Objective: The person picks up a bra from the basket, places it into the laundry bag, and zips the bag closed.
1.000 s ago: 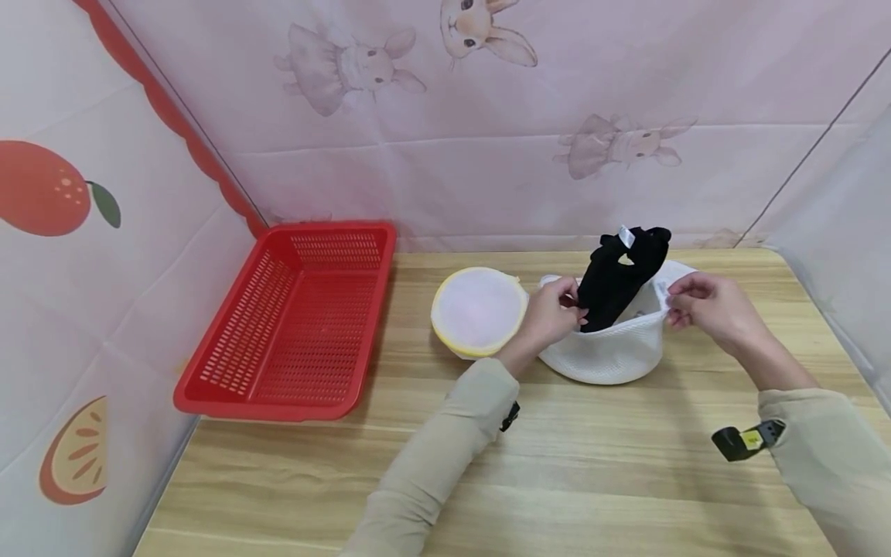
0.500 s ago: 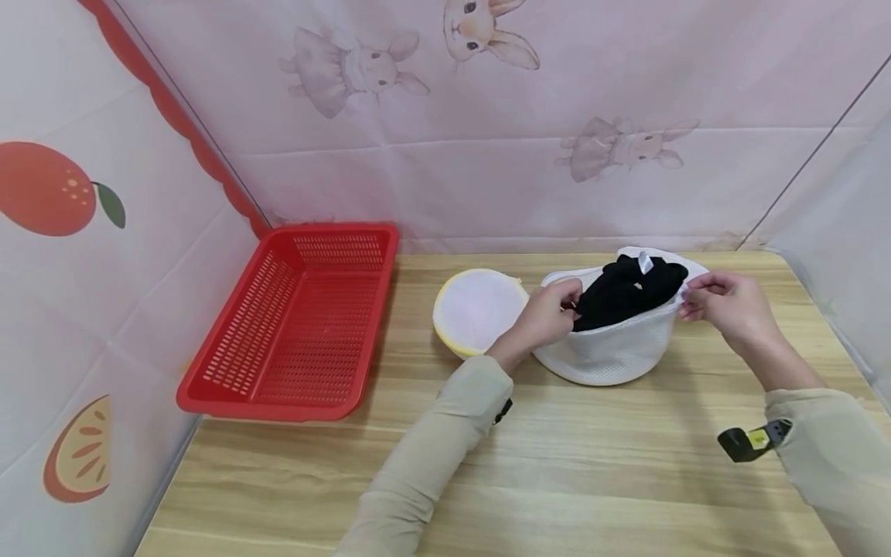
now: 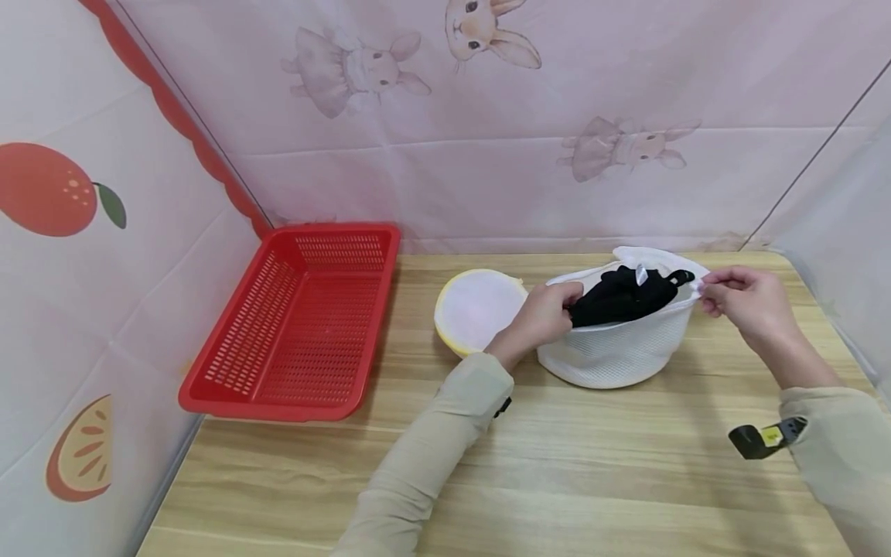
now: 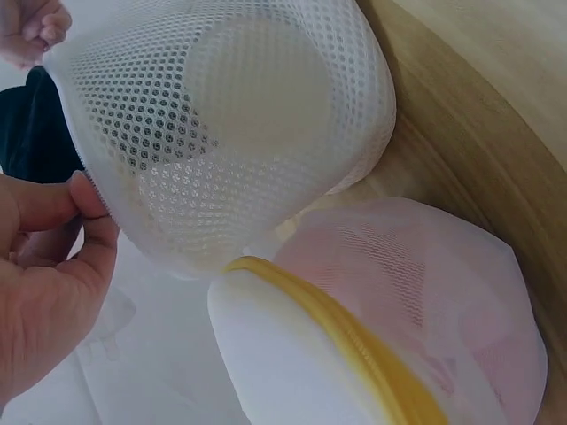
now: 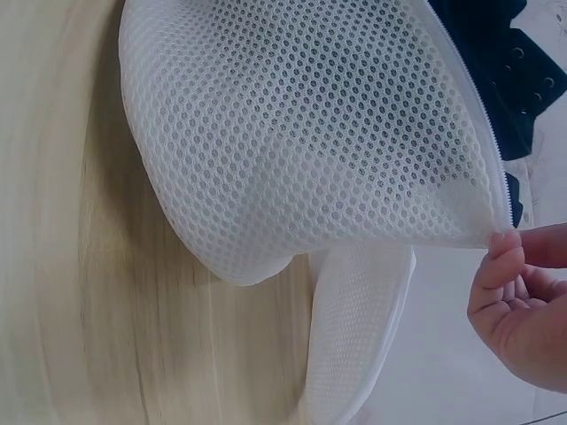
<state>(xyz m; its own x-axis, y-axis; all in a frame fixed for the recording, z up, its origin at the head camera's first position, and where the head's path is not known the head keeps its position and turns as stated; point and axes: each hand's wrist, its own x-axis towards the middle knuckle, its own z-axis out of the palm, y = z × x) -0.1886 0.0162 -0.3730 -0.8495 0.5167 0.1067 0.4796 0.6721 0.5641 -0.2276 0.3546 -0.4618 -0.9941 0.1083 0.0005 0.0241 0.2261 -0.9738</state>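
Note:
A white mesh laundry bag (image 3: 612, 352) stands on the table with its zipped mouth open. Inside it lies a black bra (image 3: 616, 298) with a white label; small metal eyelets show on its band (image 5: 527, 75) in the right wrist view. My left hand (image 3: 546, 313) pinches the near-left rim of the bag between thumb and finger, right beside the black fabric. At the right end of the mouth, my right hand (image 3: 752, 305) pinches the zipper edge and holds it out taut. Mesh hides the lower part of the bra.
Left of the mesh bag sits a round pouch (image 3: 480, 309) with a white top and yellow zipper trim; pinkish cloth shows through its side (image 4: 407, 283). A red perforated basket (image 3: 358, 348) stands farther left. Printed fabric walls (image 3: 487, 186) border the wooden table (image 3: 557, 480).
The black bra stood up out of the bag and has sunk down into it. My right hand has moved right with the bag's edge, widening the mouth. My left hand stays at the left rim.

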